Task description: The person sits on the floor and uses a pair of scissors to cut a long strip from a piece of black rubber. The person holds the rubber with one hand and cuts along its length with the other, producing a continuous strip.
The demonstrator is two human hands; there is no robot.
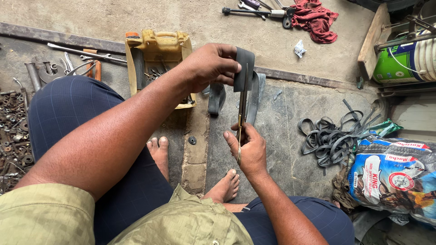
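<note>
Nearest, olive shirt hem and dark blue checked trousers, knees apart, two bare feet flat on the concrete floor. Between the knees, the right hand, fingers closed around the handles of scissors, blades pointing up and away into a strip of black rubber. Just above, the left hand, fingers pinched narrow on the strip's upper end, thumb under, holding it upright and taut in mid-air over the floor. Rubber judged light, limp and floppy, matt and slightly grippy, likely to sag and twist unless kept stretched; best held near the top edge, close beside the cut line, with the loose tail hanging free behind. Scissors thin, metal, worn and dull in finish. Under the hands, a darker, smoother slab of floor with a raised concrete seam and a small black ring-shaped piece. Beyond the left hand, a cut-open yellow plastic can, grimy, with small parts inside. To the left, a heap of rusty nuts and washers and several spanners. To the right, a tangled pile of thin black rubber strips beside a glossy printed sack. Farthest off, a crumpled red rag, soft and creased, lying by long metal tools, and a green and white bucket at the right edge.
</note>
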